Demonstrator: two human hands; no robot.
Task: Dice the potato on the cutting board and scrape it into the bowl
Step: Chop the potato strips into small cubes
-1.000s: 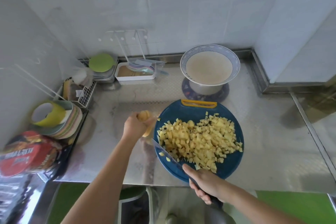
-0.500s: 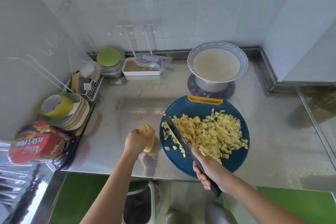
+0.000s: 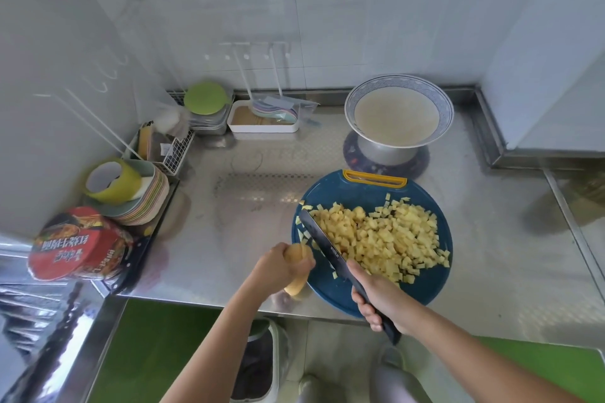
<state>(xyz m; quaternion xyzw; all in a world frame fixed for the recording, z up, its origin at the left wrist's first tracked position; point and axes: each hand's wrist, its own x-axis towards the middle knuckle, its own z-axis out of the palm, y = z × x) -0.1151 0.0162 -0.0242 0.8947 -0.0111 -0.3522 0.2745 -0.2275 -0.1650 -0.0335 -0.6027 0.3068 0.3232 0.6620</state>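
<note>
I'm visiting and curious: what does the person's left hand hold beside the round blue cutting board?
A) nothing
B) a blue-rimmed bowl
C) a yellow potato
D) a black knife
C: the left hand grips a yellow potato at the edge of the round blue cutting board; the right hand holds the black knife.

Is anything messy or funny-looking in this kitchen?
Yes. The red noodle cup at the far left looks tipped, lid facing sideways with upside-down writing. The bowl perches on a narrower metal pot, which looks wobbly.
</note>
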